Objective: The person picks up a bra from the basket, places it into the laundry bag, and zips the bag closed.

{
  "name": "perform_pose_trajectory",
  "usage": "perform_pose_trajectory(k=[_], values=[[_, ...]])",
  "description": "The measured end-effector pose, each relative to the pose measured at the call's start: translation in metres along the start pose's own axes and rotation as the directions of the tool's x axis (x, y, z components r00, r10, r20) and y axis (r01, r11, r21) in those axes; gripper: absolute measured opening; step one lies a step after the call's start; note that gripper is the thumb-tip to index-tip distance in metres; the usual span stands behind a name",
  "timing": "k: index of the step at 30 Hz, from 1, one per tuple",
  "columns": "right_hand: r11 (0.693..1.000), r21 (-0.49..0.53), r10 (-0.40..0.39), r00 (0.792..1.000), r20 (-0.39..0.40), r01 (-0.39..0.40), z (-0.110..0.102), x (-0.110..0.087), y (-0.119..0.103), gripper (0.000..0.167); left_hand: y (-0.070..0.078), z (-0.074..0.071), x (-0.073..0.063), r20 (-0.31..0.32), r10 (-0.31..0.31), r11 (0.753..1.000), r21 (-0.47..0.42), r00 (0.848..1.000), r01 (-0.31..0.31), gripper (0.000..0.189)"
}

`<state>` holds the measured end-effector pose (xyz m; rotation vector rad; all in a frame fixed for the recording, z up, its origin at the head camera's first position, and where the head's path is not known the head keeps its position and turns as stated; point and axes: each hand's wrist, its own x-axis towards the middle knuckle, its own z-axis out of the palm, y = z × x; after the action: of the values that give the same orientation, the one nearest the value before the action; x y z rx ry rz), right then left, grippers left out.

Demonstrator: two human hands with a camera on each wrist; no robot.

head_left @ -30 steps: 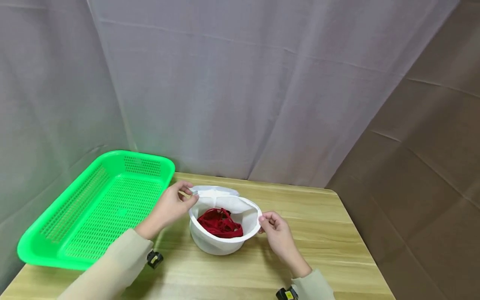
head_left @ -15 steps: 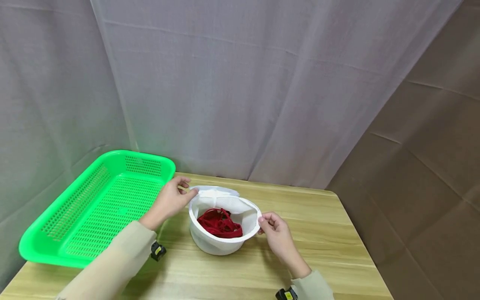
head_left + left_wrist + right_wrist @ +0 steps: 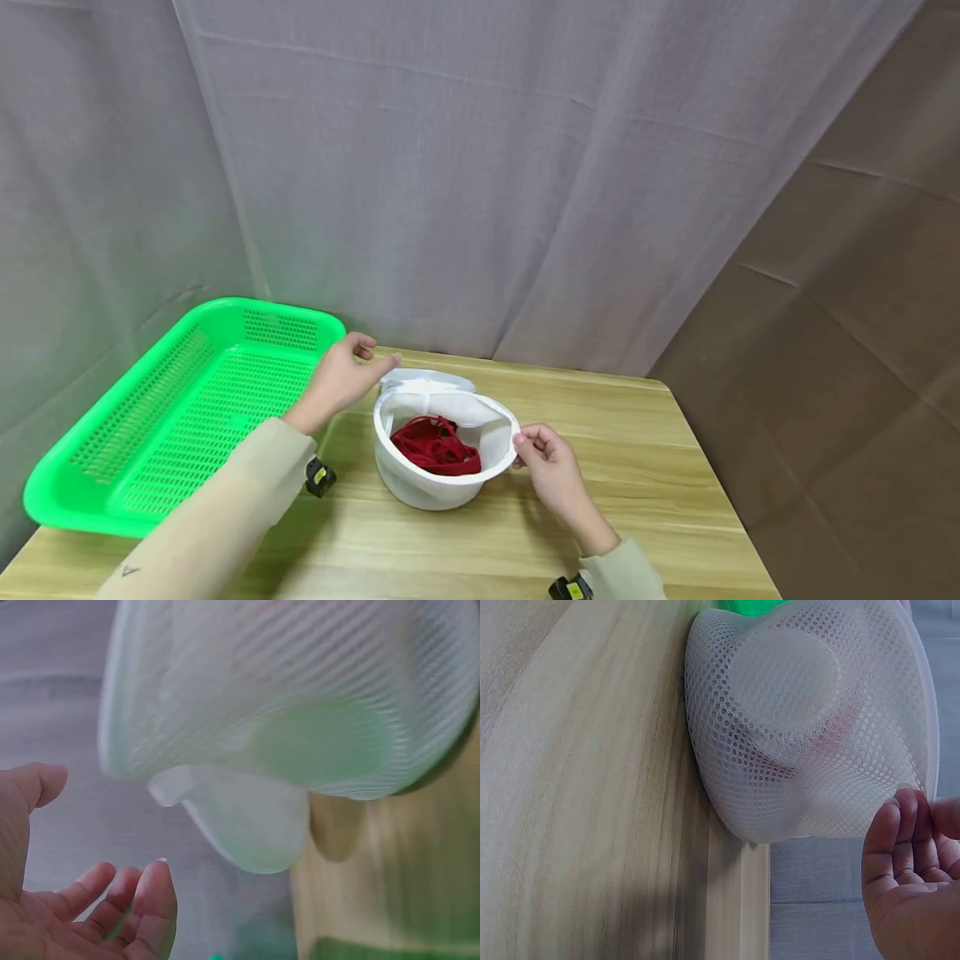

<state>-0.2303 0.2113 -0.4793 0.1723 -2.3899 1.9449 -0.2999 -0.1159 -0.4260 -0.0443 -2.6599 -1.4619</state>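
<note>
A round white mesh laundry bag (image 3: 422,490) stands on the table with its top open. Inside lies a bunched red garment with thin straps (image 3: 435,446). The bag's lid flap (image 3: 427,381) is folded back at the far side. My right hand (image 3: 557,475) pinches the rim at the right between thumb and fingers; in the right wrist view the fingertips (image 3: 905,806) are at the zipper edge. My left hand (image 3: 339,381) is by the bag's far left, thumb and fingers spread. In the left wrist view that hand (image 3: 97,907) holds nothing and is apart from the mesh.
A large green plastic basket (image 3: 56,479) with slotted walls stands left of the bag, partly behind my left arm. The wooden table (image 3: 637,467) extends to the right. Grey cloth (image 3: 420,183) hangs behind, and a brown cloth (image 3: 840,350) hangs at the right.
My left hand has let go of the bag's rim near the flap and lifted slightly away, its fingers spreading. The right hand keeps its pinch, and the bag has barely moved.
</note>
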Motion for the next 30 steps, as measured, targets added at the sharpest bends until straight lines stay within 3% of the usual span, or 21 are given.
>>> perform_pose_trajectory(k=[6, 12, 15, 22, 30], values=[[0.999, -0.026, 0.022, 1.000, -0.007, -0.022, 0.000, -0.004, -0.001, 0.008, 0.006, -0.002, 0.015, 0.068, -0.035, 0.999, 0.029, 0.997, 0.033, 0.074], [1.000, -0.025, 0.012, 1.000, 0.005, -0.012, 0.004, -0.012, 0.003, 0.011, -0.012, 0.004, 0.018, 0.153, -0.155, 0.988, 0.034, 0.976, 0.151, 0.073], [1.000, -0.027, -0.001, 1.000, 0.006, 0.001, 0.005, -0.014, 0.006, 0.012, -0.019, 0.009, 0.019, 0.167, -0.173, 0.985, 0.052, 0.971, 0.166, 0.071], [1.000, -0.029, -0.003, 1.000, 0.026, 0.004, 0.008, -0.010, 0.008, 0.008, -0.031, 0.012, 0.019, 0.143, -0.162, 0.986, 0.067, 0.976, 0.154, 0.064], [0.999, -0.032, -0.002, 0.999, 0.040, 0.003, 0.008, -0.003, 0.007, 0.008, -0.034, 0.016, 0.021, 0.142, -0.086, 0.993, 0.088, 0.986, 0.074, 0.053]])
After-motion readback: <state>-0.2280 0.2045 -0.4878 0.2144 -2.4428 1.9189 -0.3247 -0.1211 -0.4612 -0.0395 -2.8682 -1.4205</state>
